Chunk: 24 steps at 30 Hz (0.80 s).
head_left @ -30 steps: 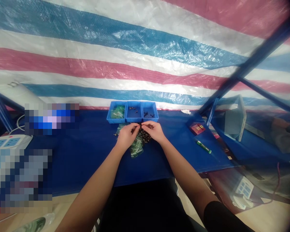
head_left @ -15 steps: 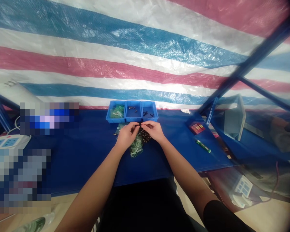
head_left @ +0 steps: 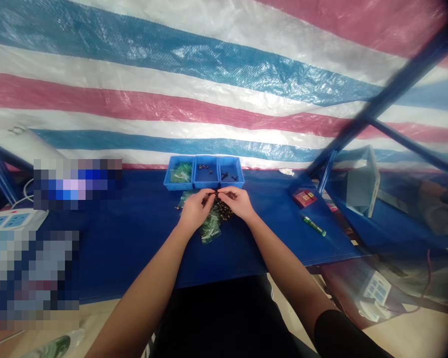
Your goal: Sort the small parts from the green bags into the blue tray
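Observation:
My left hand (head_left: pixel 197 210) and my right hand (head_left: pixel 239 203) meet fingertip to fingertip just in front of the blue bins. Both are closed in a pinch around something small and dark, too small to name. Below the fingers lies a heap of small dark and brass-coloured parts (head_left: pixel 226 212), partly covered by my hands. Beside it, nearer to me, is a pile of clear greenish plastic pieces (head_left: pixel 210 229). Behind my hands stand three joined bins: the left bin (head_left: pixel 176 187) holds greenish clear pieces, the middle bin (head_left: pixel 205 180) a few brass-coloured parts, the right bin (head_left: pixel 236 184) a few black screw-like parts.
On the blue tabletop (head_left: pixel 134 248), a red box (head_left: pixel 304 198) and a green tube (head_left: pixel 314 226) lie to the right. A crumpled white scrap (head_left: pixel 286 172) sits at the back. A white power strip (head_left: pixel 15 221) is at far left. Striped sheeting (head_left: pixel 209 109) hangs behind.

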Motion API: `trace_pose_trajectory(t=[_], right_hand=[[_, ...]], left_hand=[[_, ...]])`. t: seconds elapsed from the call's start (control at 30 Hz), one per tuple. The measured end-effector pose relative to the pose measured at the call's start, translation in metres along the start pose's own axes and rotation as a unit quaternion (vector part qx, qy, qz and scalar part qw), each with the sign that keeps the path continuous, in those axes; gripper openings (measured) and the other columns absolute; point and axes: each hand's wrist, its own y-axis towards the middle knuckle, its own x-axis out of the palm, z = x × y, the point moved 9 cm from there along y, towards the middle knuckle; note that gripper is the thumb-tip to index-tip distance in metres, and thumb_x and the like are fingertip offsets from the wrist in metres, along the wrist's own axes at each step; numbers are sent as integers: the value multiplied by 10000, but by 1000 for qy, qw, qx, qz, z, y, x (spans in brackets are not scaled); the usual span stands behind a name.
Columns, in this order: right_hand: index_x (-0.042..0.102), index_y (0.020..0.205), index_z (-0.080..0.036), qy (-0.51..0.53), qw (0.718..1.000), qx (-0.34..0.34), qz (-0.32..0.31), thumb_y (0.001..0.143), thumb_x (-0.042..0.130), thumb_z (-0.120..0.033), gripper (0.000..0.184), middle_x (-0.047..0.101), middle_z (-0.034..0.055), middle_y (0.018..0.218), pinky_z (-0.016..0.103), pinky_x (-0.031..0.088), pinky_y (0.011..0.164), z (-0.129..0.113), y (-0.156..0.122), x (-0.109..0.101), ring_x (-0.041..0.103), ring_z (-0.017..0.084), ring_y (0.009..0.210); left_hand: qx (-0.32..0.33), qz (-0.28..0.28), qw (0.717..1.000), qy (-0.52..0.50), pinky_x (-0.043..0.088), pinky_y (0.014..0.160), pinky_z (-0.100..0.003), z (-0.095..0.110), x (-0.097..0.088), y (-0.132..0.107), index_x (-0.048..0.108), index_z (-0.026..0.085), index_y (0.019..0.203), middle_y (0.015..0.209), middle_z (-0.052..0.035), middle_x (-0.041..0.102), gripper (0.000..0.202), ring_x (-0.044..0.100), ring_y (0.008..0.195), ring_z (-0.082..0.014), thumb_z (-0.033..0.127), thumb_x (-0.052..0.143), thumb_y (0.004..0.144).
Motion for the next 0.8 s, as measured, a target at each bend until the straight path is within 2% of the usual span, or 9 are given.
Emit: trace_pose_trajectory(t=[0.13,0.43,0.63,0.8], right_hand=[[752,915,-203,9,1000,-1,-4,741,752,-413,273,750,57,890,337,568,794,2,0,1,702,199,811],[749,943,-208,-9,1000,5,-10,744,743,-448,312,748,60,908,339,572,798,1,0,1,701,203,831],[741,963,-211,-8,1000,4,-1,739,742,-459,334,736,49,887,323,571,752,4,0,-1,685,175,749],[743,932,-205,3,1000,1,0,737,749,-441,307,735,50,872,327,571,752,4,1,0,685,179,749]], left_hand=[[0,8,1000,-9,428,602,-237,-1,-1,0,613,225,1155,747,7,637,291,584,644,-133,396,490,954],[-2,13,1000,-9,408,578,-235,0,-3,0,632,227,1057,723,8,622,261,560,612,-129,410,478,955],[5,-4,1000,-9,418,612,-241,4,-2,0,641,226,1008,796,-5,662,261,585,663,-138,405,456,968],[-2,11,1000,-10,412,591,-231,1,-4,0,628,224,1082,742,5,635,268,571,633,-130,415,492,952]])
